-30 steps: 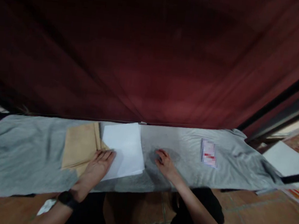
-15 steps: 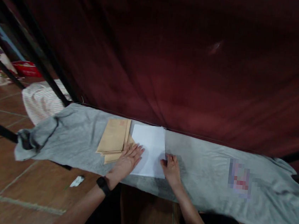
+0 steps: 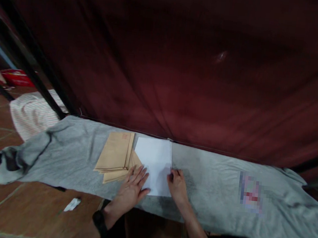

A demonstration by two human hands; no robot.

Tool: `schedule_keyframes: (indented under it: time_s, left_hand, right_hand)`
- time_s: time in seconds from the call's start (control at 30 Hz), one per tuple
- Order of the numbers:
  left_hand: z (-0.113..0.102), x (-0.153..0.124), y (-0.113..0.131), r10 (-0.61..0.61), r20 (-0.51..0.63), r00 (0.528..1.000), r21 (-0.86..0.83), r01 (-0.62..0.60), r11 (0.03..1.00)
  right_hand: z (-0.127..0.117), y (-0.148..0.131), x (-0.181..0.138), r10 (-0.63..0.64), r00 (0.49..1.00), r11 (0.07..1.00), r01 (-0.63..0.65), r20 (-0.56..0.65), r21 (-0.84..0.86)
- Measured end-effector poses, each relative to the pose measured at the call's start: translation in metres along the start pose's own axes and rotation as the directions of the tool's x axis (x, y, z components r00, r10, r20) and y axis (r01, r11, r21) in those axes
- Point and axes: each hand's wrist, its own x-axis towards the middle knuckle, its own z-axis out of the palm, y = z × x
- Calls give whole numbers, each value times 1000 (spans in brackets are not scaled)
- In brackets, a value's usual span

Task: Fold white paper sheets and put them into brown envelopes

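Note:
White paper (image 3: 154,157) lies flat on a grey cloth in front of me; one sheet or a stack, I cannot tell. My left hand (image 3: 133,186) rests palm down over its lower left edge, fingers spread, the fingertips also reaching the corner of the brown envelopes. At the paper's right edge my right hand (image 3: 178,186) has its fingers curled in and pinches the border. Several brown envelopes (image 3: 115,150) form an uneven, slightly fanned pile just left of the paper. One has a small reddish mark near its top.
The grey cloth (image 3: 212,181) covers a long, low surface. Behind it hangs a dark red curtain (image 3: 180,79). A blurred-out item (image 3: 251,195) lies to the right. Black metal bars (image 3: 44,91) and a striped cloth (image 3: 33,111) stand left. A white scrap (image 3: 72,204) is on the tiled floor.
The view has shifted a little, so everything sits slightly lower and further left. My left hand has slid toward the paper's near edge, its thumb spread out. My right hand stays at the right edge.

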Motion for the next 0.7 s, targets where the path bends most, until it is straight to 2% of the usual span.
schedule_keyframes:
  time_s: [0.17,0.23,0.33,0.47,0.6,0.63,0.7]
  left_hand:
    - [8,-13,20,-9,-44,999,-41,7,999]
    - [10,-13,21,-14,-40,999,-58,11,998]
    - [11,-11,21,-17,-24,1000,-54,16,998]
    - [10,-12,25,-11,-32,999,-34,10,999]
    - [7,-14,30,-28,-60,998,-20,27,999]
    - [5,-14,32,-28,-62,998,-22,27,999]
    - [-3,-12,37,-24,-59,998,-39,22,999]
  right_hand:
    - [-2,-4,10,121,989,982,-132,83,134]
    - [-2,-5,15,168,975,975,-186,145,119]
    - [-3,-6,20,183,966,978,-199,185,70]
    - [-7,-7,19,175,972,983,-182,159,29]
    - [-15,-2,13,158,982,985,-150,103,-84]
    - [-18,2,12,154,984,986,-147,88,-81]
    - [-29,16,14,167,984,985,-169,63,27]
